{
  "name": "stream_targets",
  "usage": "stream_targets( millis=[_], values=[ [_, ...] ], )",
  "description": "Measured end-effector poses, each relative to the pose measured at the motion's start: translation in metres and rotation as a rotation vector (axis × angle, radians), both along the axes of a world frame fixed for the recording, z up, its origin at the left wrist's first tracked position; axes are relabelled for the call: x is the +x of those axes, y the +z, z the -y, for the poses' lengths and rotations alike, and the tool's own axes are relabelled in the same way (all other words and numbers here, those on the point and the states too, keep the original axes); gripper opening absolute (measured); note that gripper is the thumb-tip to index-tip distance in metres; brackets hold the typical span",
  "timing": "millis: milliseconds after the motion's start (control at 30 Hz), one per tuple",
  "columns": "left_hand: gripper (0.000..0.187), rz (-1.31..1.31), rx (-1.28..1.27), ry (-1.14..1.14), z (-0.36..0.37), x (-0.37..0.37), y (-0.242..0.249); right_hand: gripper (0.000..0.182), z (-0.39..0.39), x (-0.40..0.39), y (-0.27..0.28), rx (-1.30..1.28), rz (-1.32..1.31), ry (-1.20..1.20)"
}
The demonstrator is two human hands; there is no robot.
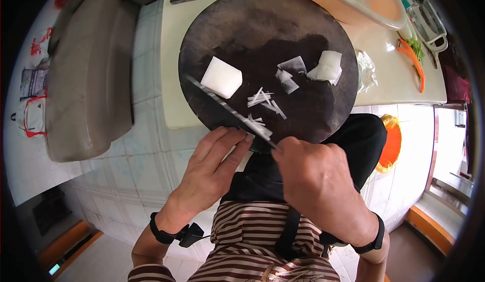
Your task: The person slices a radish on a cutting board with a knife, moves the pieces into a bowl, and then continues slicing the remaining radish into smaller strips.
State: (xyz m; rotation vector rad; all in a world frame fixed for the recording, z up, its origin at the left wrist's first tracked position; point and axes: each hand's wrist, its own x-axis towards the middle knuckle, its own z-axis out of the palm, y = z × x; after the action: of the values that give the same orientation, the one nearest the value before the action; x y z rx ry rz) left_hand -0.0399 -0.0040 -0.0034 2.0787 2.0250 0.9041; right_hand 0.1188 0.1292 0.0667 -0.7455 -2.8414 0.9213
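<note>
right hand [316,173] fisted just right of the left hand [214,163] (fingers out flat), both wrists banded.

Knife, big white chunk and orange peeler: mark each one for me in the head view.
knife [222,104]: head view, middle of the blade lying across the board.
big white chunk [221,77]: head view, centre of its top face.
orange peeler [415,63]: head view, midway along its handle.

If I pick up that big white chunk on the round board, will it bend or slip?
The white chunk looks thick and blocky, so it would probably stay stiff. Its cut faces look smooth and a bit shiny, so it may feel slippery. It rests on a flat side on the board, so it seems unlikely to roll.
</note>
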Motion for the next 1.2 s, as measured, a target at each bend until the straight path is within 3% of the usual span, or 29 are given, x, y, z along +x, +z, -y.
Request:
stream_targets(
  millis=[133, 200, 500, 867, 967, 1033, 1067, 1133, 1200],
  values=[
    [0.048, 0.026, -0.031, 0.016, -0.004, 0.004, 0.006, 0.011, 0.0, 0.013, 0.014, 0.024, 0.065, -0.031],
    [0.048, 0.232, 0.03, 0.065, -0.001, 0.003, 0.003, 0.009, 0.0, 0.017, 0.019, 0.024, 0.052, -0.029],
    [0.038, 0.249, 0.181, 0.255, 0.013, -0.002, -0.001, 0.013, -0.004, 0.026, 0.017, 0.034, 0.118, 0.131],
    [0.029, 0.321, 0.224, 0.219, -0.013, 0.014, 0.011, 0.013, -0.048, 0.05, 0.014, 0.402, 0.102, 0.027],
    [0.025, 0.384, 0.213, 0.236, -0.018, 0.02, 0.016, 0.009, -0.045, 0.056, 0.018, 0.126, -0.017, -0.034],
    [0.024, 0.661, 0.145, 0.331, -0.021, 0.022, 0.02, 0.007, -0.045, 0.056, 0.017, -0.003, -0.068, -0.086],
    [0.024, 0.657, 0.148, 0.328, -0.025, 0.024, 0.023, 0.007, -0.044, 0.056, 0.016, -0.138, -0.115, -0.135],
    [0.033, 1.23, 0.121, 0.34, -0.036, 0.027, 0.029, 0.014, -0.047, 0.054, 0.019, -0.231, -0.125, -0.188],
    [0.043, 1.339, 0.031, 0.278, -0.044, 0.025, 0.032, 0.019, -0.05, 0.054, 0.017, -0.718, -0.119, -0.381]
  ],
)
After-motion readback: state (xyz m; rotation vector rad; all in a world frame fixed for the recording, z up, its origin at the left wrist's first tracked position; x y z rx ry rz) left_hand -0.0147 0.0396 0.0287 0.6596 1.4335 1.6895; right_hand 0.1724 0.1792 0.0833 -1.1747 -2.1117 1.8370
